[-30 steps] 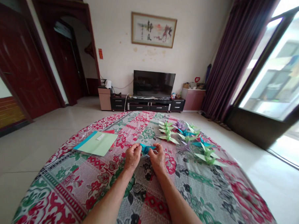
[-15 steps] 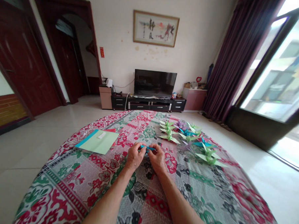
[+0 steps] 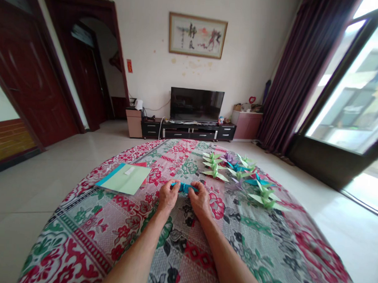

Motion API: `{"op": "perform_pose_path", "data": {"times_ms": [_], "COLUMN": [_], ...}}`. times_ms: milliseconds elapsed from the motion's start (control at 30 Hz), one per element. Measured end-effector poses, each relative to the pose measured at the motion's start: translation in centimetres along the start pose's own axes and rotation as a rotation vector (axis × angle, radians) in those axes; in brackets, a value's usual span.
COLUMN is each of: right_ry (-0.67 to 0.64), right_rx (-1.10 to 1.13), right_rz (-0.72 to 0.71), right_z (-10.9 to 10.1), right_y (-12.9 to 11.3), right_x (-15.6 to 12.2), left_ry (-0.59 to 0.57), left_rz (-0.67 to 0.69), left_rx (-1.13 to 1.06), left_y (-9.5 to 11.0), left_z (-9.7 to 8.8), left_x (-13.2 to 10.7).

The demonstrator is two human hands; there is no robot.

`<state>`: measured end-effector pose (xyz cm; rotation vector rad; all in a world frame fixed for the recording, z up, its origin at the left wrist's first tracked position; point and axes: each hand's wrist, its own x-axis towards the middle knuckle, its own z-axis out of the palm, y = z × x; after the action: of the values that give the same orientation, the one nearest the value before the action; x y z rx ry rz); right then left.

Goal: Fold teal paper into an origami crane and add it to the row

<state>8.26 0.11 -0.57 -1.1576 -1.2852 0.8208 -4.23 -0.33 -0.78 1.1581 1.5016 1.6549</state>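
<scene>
A blue paper crane (image 3: 184,188) is stretched between my two hands, above the middle of the table. My left hand (image 3: 168,195) pinches its left end between thumb and fingers. The right end is gripped by my right hand (image 3: 200,198) in the same way. Fingers cover both ends, while the folded middle shows in the gap. To the right stand several finished paper cranes, among them a light green crane (image 3: 215,172), a blue crane (image 3: 258,181) and a purple crane (image 3: 237,184).
A stack of coloured paper (image 3: 124,179), light green on top, lies left of my hands with a small white piece on it. A patterned tablecloth (image 3: 134,256) covers the round table. Beyond its far edge are a television (image 3: 197,104) and a low black cabinet (image 3: 177,134).
My left hand has shifted slightly left, so the gap between my hands is wider and more of the blue crane's middle shows. The cranes and the paper stack have stayed put.
</scene>
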Motion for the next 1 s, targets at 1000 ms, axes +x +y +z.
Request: {"op": "perform_pose_path", "data": {"times_ms": [1000], "right_ry": [-0.089], "right_rx": [0.637], "right_rz": [0.345], "right_z": [-0.2], "right_y": [-1.0], "right_x": [0.1], "left_ry": [-0.036], "left_rz": [-0.359], "left_rx": [-0.465], "left_y": [2.2], "left_z": [0.3], "left_x": [-0.7]}}
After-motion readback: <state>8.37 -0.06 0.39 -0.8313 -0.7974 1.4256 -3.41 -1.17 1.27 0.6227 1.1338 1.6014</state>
